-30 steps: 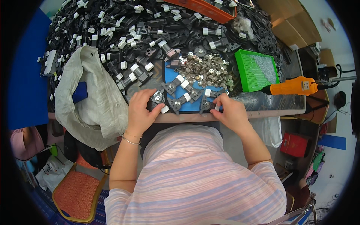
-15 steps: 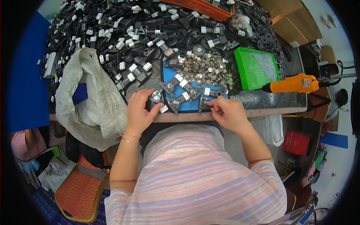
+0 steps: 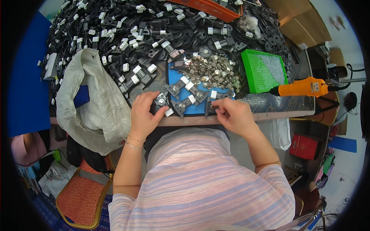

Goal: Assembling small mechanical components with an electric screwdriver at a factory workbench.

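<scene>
Left hand: my left hand lies palm down at the near edge of the table, fingers curled over a small black bracket with a metal disc; I grasp it between thumb and fingertips.
Right hand: my right hand is bent inward at the wrist, its fingertips pinched on another black part at the edge of the blue mat.
Forearms: both come up from the lower edge, elbows out, wrists just over the table edge; a thin bangle sits on the left wrist.
Parts in hand: both lie on the near strip of the mat, well apart from each other, with more brackets between them.
Discs: a heap of silver discs covers the far half of the mat.
Green tray: square, perforated green tray right of the discs.
Orange tool: an orange driver lies just right of the tray.
Sack: pale woven sack, open, to my left, with a blue packet on it.
Red box: a red box stands under the table, right side.
</scene>
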Demonstrator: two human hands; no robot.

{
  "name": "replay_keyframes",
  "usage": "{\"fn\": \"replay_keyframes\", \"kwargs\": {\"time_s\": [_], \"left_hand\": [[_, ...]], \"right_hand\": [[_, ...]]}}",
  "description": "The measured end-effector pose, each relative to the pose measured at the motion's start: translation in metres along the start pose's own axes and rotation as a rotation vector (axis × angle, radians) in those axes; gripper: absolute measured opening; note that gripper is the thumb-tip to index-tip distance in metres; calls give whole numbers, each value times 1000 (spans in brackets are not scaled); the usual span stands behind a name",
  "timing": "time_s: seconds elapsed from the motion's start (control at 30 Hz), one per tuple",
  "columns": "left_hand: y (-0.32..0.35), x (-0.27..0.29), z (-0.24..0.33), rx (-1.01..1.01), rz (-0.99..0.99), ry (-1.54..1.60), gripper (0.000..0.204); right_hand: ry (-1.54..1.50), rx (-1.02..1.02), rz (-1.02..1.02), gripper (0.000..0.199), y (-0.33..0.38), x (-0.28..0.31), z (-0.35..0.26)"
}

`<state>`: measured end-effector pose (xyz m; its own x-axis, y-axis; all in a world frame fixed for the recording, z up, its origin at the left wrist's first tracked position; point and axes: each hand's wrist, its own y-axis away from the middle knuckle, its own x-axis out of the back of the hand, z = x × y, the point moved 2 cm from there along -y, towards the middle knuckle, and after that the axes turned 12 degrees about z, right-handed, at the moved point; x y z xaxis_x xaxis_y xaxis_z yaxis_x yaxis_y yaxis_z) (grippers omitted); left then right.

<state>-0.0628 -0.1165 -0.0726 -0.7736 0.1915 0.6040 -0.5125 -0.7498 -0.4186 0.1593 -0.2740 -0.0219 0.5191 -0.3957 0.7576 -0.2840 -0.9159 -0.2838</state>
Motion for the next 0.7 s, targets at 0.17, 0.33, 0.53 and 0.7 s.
{"fn": "replay_keyframes", "kwargs": {"time_s": [0.17, 0.33, 0.53, 0.7], "left_hand": [[0, 0, 0, -6, 5, 8, 43], [0, -1, 0, -14, -3, 27, 43], [0, 1, -1, -11, 2, 22, 44], [-4, 8, 3, 28, 34, 81, 44]], "right_hand": [[12, 57, -17, 18, -33, -17, -4], [63, 50, -133, 17, -48, -27, 0], [89, 42, -149, 18, -54, -27, -6], [77, -50, -213, 20, -60, -30, -7]]}}
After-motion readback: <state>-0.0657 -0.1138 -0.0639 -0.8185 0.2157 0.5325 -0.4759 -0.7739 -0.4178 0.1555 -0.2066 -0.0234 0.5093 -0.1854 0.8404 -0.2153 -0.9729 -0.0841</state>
